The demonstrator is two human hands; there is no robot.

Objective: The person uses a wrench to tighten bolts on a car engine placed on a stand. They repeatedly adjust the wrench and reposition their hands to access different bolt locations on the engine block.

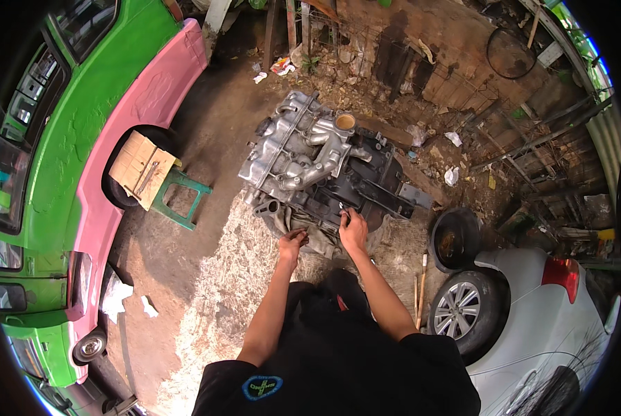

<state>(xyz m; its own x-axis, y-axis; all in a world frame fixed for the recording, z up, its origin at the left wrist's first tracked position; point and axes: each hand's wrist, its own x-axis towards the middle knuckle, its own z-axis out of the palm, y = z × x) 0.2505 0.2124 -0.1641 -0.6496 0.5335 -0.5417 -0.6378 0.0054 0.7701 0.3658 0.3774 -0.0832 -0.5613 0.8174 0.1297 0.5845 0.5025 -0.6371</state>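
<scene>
A silver and black engine (302,156) rests on the ground ahead of me, with a tan round opening (345,122) on its top. My right hand (352,229) is at the black lower part, its fingertips closed on a small shiny metal piece (342,208). My left hand (291,245) is lower and further left, fingers curled beside the grey parts (277,215) at the engine's near edge; what it holds, if anything, is too small to make out.
A green and pink van (92,208) lines the left, beside a green stool (185,220) with cardboard and tools (137,170). At right are a black tub (449,229), two sticks (418,298) and a silver car (553,340). A littered wooden fence (449,62) stands behind.
</scene>
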